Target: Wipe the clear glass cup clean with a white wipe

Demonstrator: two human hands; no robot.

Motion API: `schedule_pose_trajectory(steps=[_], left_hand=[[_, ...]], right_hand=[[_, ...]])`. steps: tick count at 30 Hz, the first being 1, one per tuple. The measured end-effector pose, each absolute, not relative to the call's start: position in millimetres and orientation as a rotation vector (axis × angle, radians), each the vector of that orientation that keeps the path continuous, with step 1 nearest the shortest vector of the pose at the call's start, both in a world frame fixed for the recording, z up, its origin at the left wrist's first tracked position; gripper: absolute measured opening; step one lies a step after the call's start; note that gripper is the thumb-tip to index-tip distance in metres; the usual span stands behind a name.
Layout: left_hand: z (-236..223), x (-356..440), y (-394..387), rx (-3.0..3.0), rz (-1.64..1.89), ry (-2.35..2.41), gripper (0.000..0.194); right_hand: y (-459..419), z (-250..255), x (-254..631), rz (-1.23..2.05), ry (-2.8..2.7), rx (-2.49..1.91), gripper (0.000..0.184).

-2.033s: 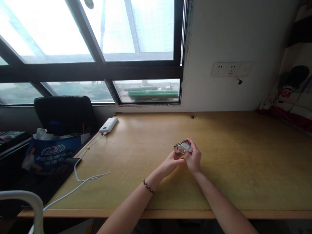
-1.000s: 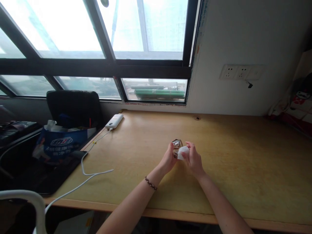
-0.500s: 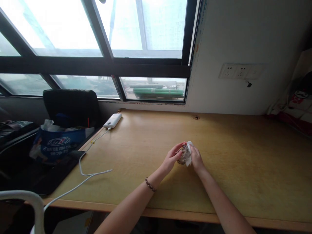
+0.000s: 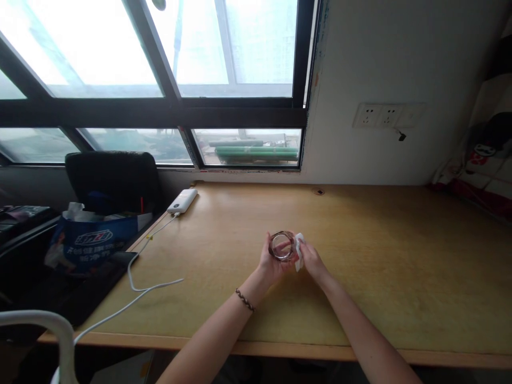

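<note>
Now turned round end toward us, a clear glass (image 4: 282, 246) sits in the left hand (image 4: 272, 265), fingers cupped, while the right hand (image 4: 314, 261) pinches white tissue (image 4: 298, 249) at its edge, apparently mid-wipe.

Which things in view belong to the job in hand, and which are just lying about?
In use:
- clear round vessel, in the left hand
- white tissue, in the right hand, close beside the vessel

Lying about:
- white device at the table's far left
- white cable plugged into it
- blue bag by the black chair
</note>
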State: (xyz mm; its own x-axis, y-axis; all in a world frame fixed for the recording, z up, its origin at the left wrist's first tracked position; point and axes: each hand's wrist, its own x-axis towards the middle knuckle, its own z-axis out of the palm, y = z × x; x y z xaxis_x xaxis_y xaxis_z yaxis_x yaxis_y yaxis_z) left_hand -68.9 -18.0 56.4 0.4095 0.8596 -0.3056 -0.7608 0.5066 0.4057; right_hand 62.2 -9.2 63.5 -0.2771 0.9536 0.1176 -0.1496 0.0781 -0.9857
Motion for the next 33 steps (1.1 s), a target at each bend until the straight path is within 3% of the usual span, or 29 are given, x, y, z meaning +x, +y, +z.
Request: schedule_pose_trajectory(steps=[5,10,18,28,33], left_hand=[[59,-73,-15,0.185,1.076,0.376,0.069],[61,-71,-18,0.255,0.904,0.464,0.066],[65,-69,-18,0.233,0.898,0.305,0.059],[68,-64,-21,0.307,1.012,0.345,0.047],[67,-56,-24,0.438,1.143,0.554,0.04]], right_hand=[[-7,59,61,1.261,-1.353,-0.933,0.048],[-1,58,69,1.128,-1.368,-1.026,0.05],[-6,61,68,1.239,-1.345,-0.937,0.05],[-16,54,58,0.632,-1.784,-1.033,0.046],[-25,66,56,0.58,-1.88,-1.054,0.044]])
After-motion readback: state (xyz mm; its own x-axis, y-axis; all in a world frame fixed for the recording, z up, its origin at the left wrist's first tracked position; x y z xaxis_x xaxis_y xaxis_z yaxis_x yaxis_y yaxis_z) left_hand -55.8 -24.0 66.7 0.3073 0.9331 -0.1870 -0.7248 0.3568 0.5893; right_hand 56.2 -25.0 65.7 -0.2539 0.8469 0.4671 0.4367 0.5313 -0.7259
